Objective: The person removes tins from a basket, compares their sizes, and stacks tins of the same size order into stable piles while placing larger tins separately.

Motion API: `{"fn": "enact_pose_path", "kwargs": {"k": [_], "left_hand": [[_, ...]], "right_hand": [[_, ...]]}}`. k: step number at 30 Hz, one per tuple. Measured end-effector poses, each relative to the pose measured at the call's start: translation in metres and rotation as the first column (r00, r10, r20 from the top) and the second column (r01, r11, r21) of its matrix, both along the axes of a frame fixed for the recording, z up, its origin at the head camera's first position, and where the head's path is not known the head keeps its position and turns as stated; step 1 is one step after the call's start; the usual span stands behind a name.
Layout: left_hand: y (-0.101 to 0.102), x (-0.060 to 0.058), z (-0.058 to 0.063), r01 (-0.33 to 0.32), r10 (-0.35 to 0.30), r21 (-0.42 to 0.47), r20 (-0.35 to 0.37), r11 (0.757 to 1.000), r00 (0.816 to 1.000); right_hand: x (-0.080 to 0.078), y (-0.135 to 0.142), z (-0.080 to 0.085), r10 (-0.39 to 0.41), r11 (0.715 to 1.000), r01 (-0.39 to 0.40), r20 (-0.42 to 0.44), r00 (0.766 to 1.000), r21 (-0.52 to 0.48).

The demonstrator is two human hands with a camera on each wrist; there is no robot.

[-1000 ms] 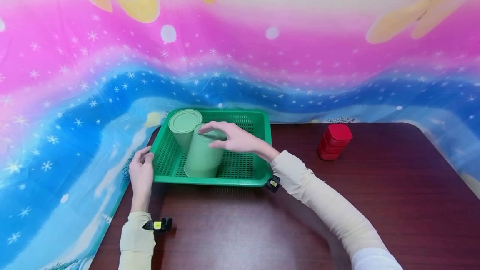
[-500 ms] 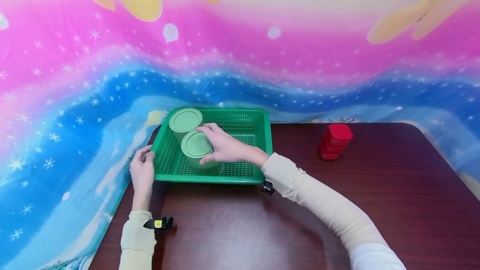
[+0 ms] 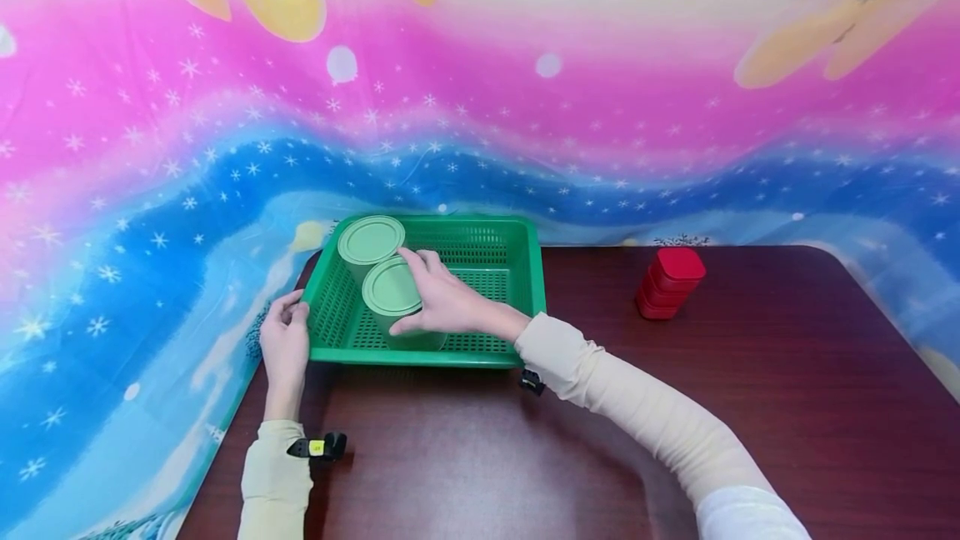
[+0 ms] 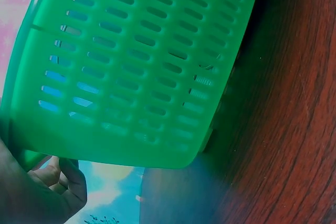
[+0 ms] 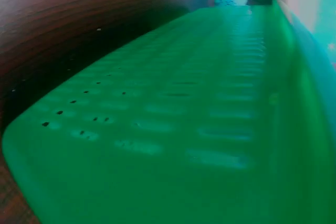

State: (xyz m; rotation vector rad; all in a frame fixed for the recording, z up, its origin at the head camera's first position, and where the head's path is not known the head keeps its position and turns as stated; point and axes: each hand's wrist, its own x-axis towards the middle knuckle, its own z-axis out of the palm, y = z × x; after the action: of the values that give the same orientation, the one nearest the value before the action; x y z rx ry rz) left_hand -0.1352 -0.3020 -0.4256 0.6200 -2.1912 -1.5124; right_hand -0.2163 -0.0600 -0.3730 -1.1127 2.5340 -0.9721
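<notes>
In the head view, a green basket [image 3: 420, 359] with slotted walls is seen on the dark reddish-brown worktop [image 3: 495, 457], near its far left corner. In the left part of the basket, two pale green containers are stood upright, each shown with a round, ridged top. The rear container [image 3: 371, 240] is set towards the far left corner, and the front container [image 3: 391, 287] is placed nearer the front edge; whether the two are in contact cannot be told. The front container is grasped at its right side by the right hand [image 3: 453, 300], with the thumb placed towards the near side and the fingers towards the far side. The left rim of the basket is pinched by the left hand [image 3: 285, 348]. Well to the right of the basket, a red container [image 3: 669, 283] is stood on the worktop. The space behind is covered by a pink and blue backdrop [image 3: 480, 107], printed with white snowflakes.

In the left wrist view, one slotted wall of the basket is shown from outside, and its rim is held at a corner by the curled fingers of the left hand.

In the right wrist view, most of the picture is filled by a blurred basket wall; the right hand's grip cannot be made out there.
</notes>
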Motion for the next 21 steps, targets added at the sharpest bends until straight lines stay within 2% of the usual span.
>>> {"fn": "enact_pose_path", "kwargs": {"k": [3, 7, 14, 21], "left_hand": [[0.0001, 0.0000, 0.0000, -0.001, 0.001, -0.003, 0.003, 1.000, 1.000], [0.0003, 0.0002, 0.0000, -0.001, 0.001, -0.003, 0.005, 1.000, 1.000], [-0.0001, 0.0005, 0.0004, 0.000, 0.000, 0.012, 0.007, 1.000, 1.000], [-0.0003, 0.0000, -0.0004, 0.000, 0.000, 0.004, 0.012, 1.000, 1.000]], "right_hand": [[0.0020, -0.0013, -0.0026, -0.028, 0.999, 0.029, -0.008, 1.000, 0.024], [0.0020, -0.0021, -0.0060, -0.047, 0.999, 0.047, -0.015, 0.999, 0.005], [0.0019, -0.0022, -0.0060, -0.058, 0.997, 0.061, 0.048, 0.997, -0.053], [0.0020, -0.0010, -0.0038, -0.070, 0.995, 0.074, 0.056, 0.996, -0.072]]}}
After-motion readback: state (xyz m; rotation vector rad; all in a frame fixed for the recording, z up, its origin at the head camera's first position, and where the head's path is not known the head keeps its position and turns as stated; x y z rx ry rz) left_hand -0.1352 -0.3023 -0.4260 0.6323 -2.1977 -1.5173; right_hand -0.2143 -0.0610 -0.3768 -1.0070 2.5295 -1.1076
